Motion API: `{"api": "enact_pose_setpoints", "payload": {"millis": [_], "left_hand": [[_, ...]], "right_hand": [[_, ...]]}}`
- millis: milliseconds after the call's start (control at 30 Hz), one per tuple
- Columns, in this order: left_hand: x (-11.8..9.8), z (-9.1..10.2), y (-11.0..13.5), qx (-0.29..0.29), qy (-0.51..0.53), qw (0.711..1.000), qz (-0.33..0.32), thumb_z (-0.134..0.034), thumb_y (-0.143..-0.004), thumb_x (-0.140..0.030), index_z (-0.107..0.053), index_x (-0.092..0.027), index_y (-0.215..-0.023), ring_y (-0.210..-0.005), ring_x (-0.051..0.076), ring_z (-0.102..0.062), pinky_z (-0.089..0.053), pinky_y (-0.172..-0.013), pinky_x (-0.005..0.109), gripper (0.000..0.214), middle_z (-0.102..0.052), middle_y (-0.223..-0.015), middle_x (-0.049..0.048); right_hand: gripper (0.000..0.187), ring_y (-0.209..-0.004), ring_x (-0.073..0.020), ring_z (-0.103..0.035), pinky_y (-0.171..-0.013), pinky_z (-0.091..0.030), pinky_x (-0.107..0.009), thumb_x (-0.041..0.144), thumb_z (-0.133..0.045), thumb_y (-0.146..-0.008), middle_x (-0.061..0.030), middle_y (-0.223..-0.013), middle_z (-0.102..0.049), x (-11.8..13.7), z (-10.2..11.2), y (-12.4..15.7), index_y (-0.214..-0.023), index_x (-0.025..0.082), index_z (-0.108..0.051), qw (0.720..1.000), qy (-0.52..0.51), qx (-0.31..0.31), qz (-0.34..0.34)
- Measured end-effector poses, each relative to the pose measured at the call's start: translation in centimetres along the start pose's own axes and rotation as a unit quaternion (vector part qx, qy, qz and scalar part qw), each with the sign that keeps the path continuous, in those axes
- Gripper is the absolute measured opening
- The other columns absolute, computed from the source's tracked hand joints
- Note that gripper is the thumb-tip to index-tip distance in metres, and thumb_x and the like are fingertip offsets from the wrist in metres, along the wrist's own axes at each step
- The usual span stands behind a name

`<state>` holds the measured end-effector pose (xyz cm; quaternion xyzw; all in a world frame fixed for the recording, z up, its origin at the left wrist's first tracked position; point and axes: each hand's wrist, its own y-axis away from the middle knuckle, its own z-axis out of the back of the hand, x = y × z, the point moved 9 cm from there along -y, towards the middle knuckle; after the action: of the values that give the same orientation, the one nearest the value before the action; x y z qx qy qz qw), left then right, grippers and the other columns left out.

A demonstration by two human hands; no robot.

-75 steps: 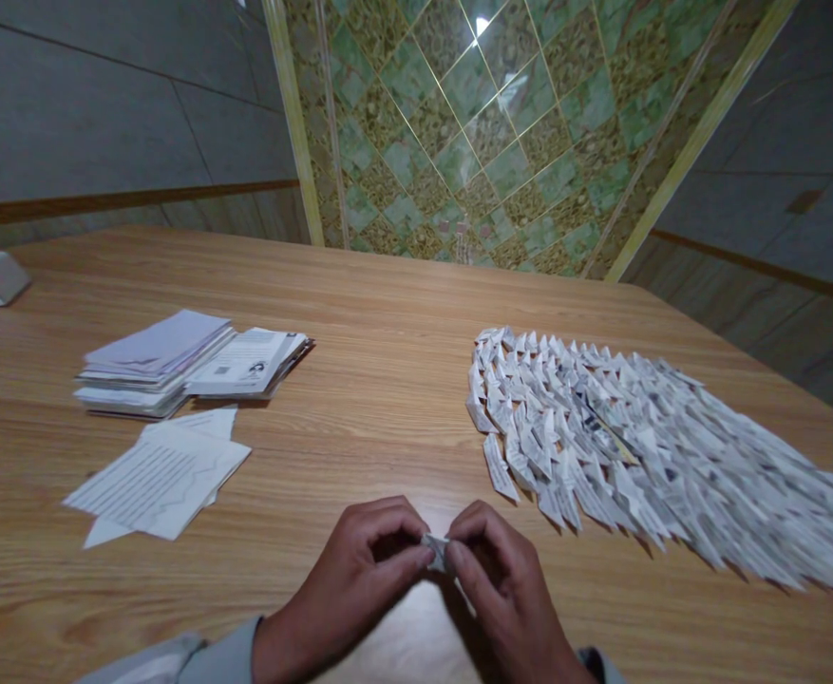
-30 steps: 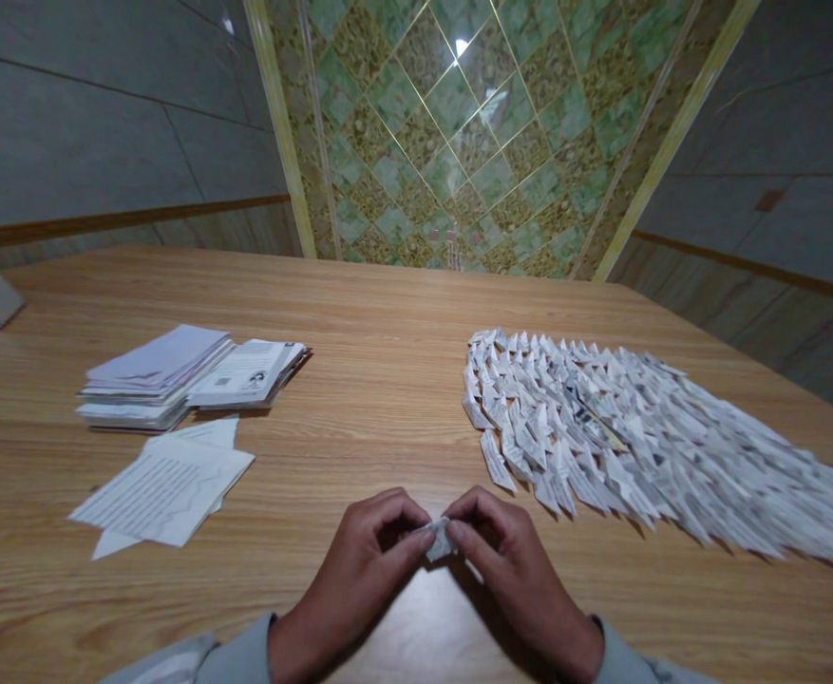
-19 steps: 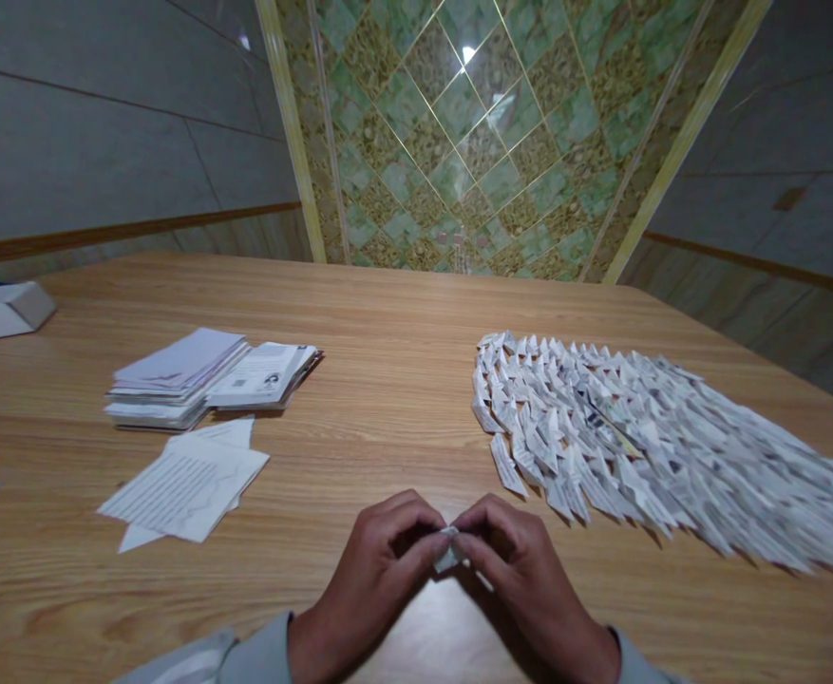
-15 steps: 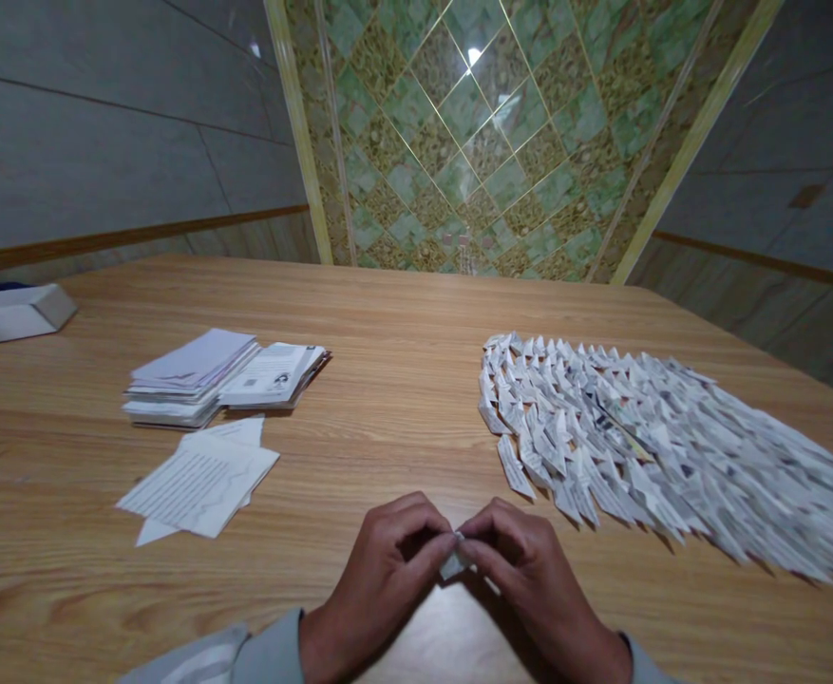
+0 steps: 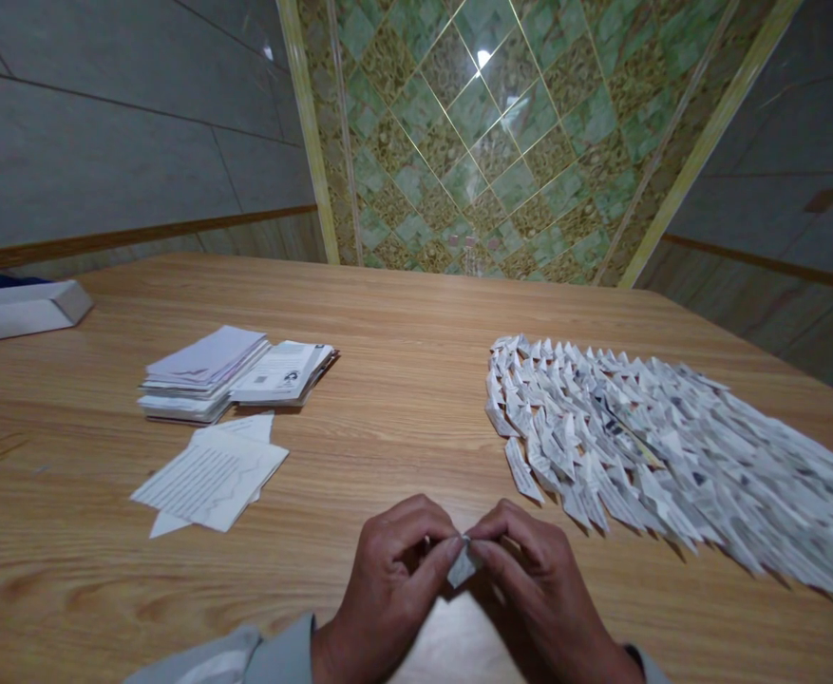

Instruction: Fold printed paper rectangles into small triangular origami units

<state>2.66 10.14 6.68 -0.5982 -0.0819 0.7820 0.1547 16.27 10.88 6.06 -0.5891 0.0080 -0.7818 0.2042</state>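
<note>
A small folded piece of paper point(image 5: 463, 567) is pinched between my two hands, low in the middle of the view. My left hand point(image 5: 398, 579) grips its left side with thumb and forefinger. On its right side, the thumb and forefinger of my right hand point(image 5: 540, 584) are closed the same way. The fingertips cover the paper's upper edges. Close by on the right lie many folded paper boats point(image 5: 587, 437) in overlapping rows, printed with text. Two loose printed sheets point(image 5: 209, 475) rest on the left, one partly over the other.
The wooden table point(image 5: 402, 380) bears everything. Behind the loose sheets stands a stack of papers point(image 5: 206, 366), with a printed booklet point(image 5: 284, 372) against its right side. A white box point(image 5: 24, 309) sits at the far left edge. A tiled wall point(image 5: 473, 142) rises beyond the table.
The whole view has shifted slightly, so things appear a little further right. Both hands still pinch the folded paper, and slightly more of it shows below the fingertips.
</note>
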Motion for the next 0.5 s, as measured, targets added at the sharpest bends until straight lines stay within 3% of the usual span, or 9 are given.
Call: {"api": "enact_pose_setpoints", "payload": {"millis": [300,500], "left_hand": [[0.2,0.2,0.2,-0.023,-0.001,1.000,0.000,-0.064,-0.089,-0.027,-0.070,-0.019,-0.065,-0.060,0.017,-0.061,-0.045,-0.057,0.026,0.027,-0.066,-0.063,0.0046],[0.0,1.5,-0.1,-0.074,0.011,0.997,-0.001,-0.066,-0.086,-0.023,-0.069,-0.019,-0.063,-0.061,0.017,-0.062,-0.045,-0.058,0.025,0.023,-0.065,-0.063,0.0029]], "right_hand": [[0.025,-0.069,-0.0161,-0.063,-0.064,-0.046,-0.025,0.032,-0.059,-0.096,-0.0022,-0.073,-0.068,0.3,0.2,0.1,-0.078,0.019,-0.072,1.000,-0.001,-0.004,0.005],[0.027,-0.068,-0.0166,-0.061,-0.063,-0.046,-0.026,0.037,-0.061,-0.094,-0.0020,-0.072,-0.067,-0.7,0.9,0.2,-0.076,0.019,-0.069,0.998,-0.031,-0.034,-0.038]]}}
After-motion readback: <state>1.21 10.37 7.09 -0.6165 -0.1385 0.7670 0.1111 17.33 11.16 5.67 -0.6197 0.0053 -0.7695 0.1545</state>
